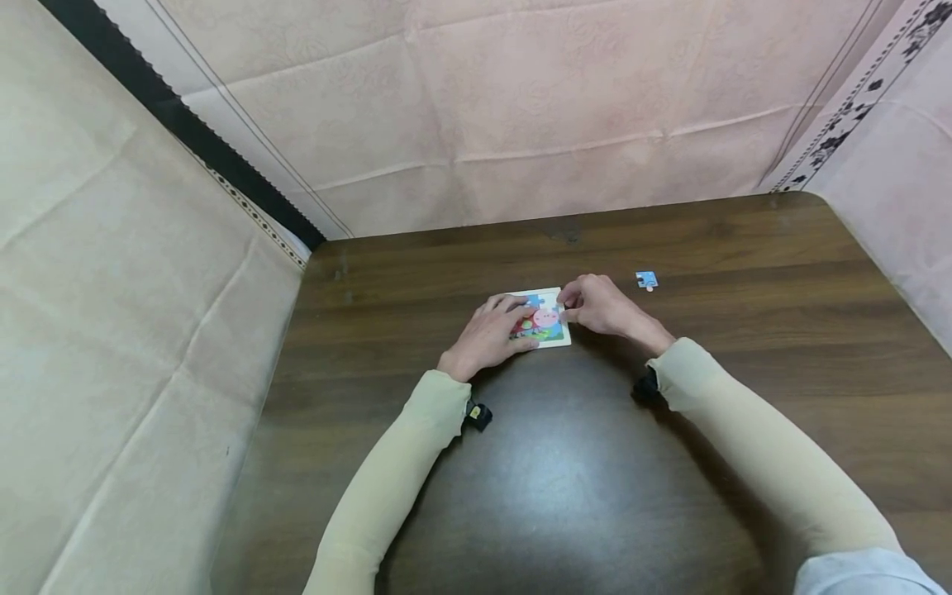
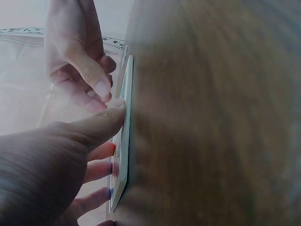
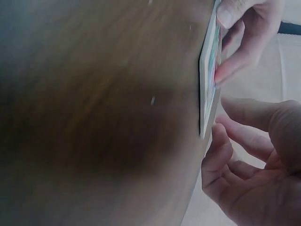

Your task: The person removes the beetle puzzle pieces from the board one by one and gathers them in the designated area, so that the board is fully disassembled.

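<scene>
A small jigsaw puzzle [image 1: 552,332] with a white border lies flat on the table; its picture has a pink cartoon figure in red against blue and green. My left hand [image 1: 492,332] rests over its left side, fingers spread on the picture and thumb [image 2: 110,117] at the near edge. At the puzzle's right edge, my right hand [image 1: 601,303] has its thumb and forefinger apart, the other fingers loosely bent. No piece shows between them in the right wrist view. Part of the picture is hidden under my left hand.
A loose blue puzzle piece [image 1: 646,279] lies on the brown wooden table [image 1: 565,463], to the right of and beyond the puzzle. Pale cloth [image 1: 521,124] hangs behind the table's far edge and along both sides.
</scene>
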Motion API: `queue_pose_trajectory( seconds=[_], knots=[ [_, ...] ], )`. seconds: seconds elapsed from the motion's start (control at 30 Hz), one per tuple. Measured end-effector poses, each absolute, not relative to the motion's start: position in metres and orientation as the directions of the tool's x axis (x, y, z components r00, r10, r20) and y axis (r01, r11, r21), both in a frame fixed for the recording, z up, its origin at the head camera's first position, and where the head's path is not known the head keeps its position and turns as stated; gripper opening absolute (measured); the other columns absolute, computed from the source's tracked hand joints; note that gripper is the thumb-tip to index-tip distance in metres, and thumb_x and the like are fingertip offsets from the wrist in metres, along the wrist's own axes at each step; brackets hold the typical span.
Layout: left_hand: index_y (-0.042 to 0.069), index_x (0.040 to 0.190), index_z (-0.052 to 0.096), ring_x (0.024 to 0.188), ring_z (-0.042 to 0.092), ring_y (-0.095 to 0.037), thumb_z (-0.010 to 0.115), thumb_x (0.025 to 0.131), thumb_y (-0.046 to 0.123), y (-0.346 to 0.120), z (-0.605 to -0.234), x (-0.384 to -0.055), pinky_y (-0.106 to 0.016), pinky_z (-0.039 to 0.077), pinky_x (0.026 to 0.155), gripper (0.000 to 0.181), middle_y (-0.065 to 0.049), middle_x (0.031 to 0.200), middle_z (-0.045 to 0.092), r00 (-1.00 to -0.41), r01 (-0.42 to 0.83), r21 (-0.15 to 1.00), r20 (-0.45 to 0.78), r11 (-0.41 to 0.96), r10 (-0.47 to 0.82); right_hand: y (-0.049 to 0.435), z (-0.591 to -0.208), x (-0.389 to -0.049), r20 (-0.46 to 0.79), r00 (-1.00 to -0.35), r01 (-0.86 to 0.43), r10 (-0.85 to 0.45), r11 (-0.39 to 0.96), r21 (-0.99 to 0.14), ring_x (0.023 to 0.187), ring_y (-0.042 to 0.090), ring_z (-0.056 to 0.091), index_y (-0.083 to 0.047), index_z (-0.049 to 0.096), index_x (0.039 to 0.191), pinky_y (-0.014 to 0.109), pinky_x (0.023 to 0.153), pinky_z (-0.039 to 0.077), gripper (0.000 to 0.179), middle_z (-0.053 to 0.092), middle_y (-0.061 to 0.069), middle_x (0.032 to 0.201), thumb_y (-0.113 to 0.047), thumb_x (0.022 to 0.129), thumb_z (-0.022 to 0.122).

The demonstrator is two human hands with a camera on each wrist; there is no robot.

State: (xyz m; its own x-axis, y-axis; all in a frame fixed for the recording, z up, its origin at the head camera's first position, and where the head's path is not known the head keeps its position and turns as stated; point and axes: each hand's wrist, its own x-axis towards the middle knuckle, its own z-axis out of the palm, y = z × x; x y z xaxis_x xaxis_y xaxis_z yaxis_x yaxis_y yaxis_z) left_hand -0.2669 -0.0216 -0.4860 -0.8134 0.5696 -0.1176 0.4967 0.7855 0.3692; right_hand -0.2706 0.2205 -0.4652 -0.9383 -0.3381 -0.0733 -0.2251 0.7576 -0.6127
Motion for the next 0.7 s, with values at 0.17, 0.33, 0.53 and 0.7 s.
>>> queue_pose_trajectory(
  seconds=[0.17, 0.33, 0.53, 0.7],
  knots=[
    [0.021, 0.165, 0.051, 0.163, 0.032, -0.032, 0.073, 0.104, 0.049, -0.021, -0.486, -0.266, -0.059, 0.028, 0.136, 0.070, -0.005, 0.174, 0.043, -0.811, 0.499, 0.375, -0.116, 0.782, 0.573, 0.211, -0.468, -0.272, -0.076, -0.930, -0.247, -0.361, 0.761, -0.600, 0.104, 0.034, 0.061, 0.005, 0.076, 0.128, 0.050, 0.097, 0.056, 0.032, 0.074, 0.025, 0.120, -0.008, 0.099, 0.080],
    [0.021, 0.164, 0.051, 0.163, 0.032, -0.032, 0.073, 0.104, 0.049, -0.021, -0.487, -0.266, -0.059, 0.029, 0.135, 0.070, -0.006, 0.174, 0.043, -0.809, 0.502, 0.374, -0.115, 0.779, 0.577, 0.208, -0.470, -0.274, -0.113, -0.919, -0.247, -0.378, 0.775, -0.582, 0.107, 0.034, 0.058, 0.007, 0.074, 0.130, 0.051, 0.100, 0.054, 0.035, 0.072, 0.026, 0.124, -0.009, 0.099, 0.079],
    [0.020, 0.163, 0.052, 0.162, 0.033, -0.032, 0.072, 0.104, 0.049, -0.019, -0.485, -0.266, -0.058, 0.030, 0.135, 0.069, -0.006, 0.173, 0.044, -0.812, 0.506, 0.353, -0.114, 0.787, 0.572, 0.207, -0.469, -0.274, -0.171, -0.906, -0.232, -0.387, 0.792, -0.565, 0.114, 0.035, 0.054, 0.009, 0.065, 0.134, 0.054, 0.108, 0.052, 0.036, 0.060, 0.028, 0.133, -0.011, 0.105, 0.073],
    [0.020, 0.163, 0.052, 0.162, 0.034, -0.032, 0.072, 0.104, 0.049, -0.018, -0.483, -0.266, -0.058, 0.031, 0.134, 0.069, -0.006, 0.173, 0.044, -0.815, 0.504, 0.338, -0.120, 0.795, 0.567, 0.205, -0.468, -0.273, -0.187, -0.904, -0.217, -0.384, 0.791, -0.572, 0.108, 0.033, 0.054, 0.008, 0.061, 0.133, 0.046, 0.096, 0.051, 0.034, 0.057, 0.024, 0.129, -0.009, 0.105, 0.070]
  ],
)
